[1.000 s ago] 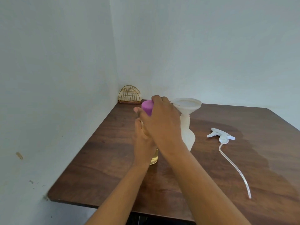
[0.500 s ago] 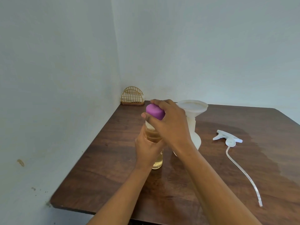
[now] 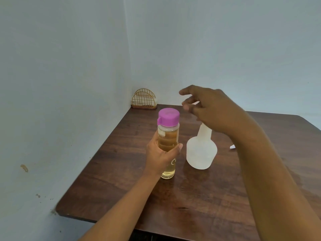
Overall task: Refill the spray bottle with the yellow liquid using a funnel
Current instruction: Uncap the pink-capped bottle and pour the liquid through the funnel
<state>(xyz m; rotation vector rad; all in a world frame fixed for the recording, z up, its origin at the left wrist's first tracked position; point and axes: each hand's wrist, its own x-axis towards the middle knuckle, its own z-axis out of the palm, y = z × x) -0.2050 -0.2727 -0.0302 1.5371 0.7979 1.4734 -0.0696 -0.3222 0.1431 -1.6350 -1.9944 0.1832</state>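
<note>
Room lies over the near tabletop (image 3: 191, 206); capped bottle (image 3: 168, 136) and spray bottle (image 3: 201, 153) stand close together, wall (image 3: 60, 101) hemming the left.

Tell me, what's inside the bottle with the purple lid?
The bottle holds yellow liquid nearly up to the lid. The left hand grips its middle, hiding part of it.

Left hand (image 3: 159, 156) gripping; right hand (image 3: 214, 111) hovering, relaxed.

The person's left hand (image 3: 161, 153) and right hand (image 3: 213, 110) are bare. So are the left forearm (image 3: 121, 206) and right forearm (image 3: 264, 171), uncovered all the way to the lower edge of view. Short fingernails show on the left thumb and one right fingertip.
</note>
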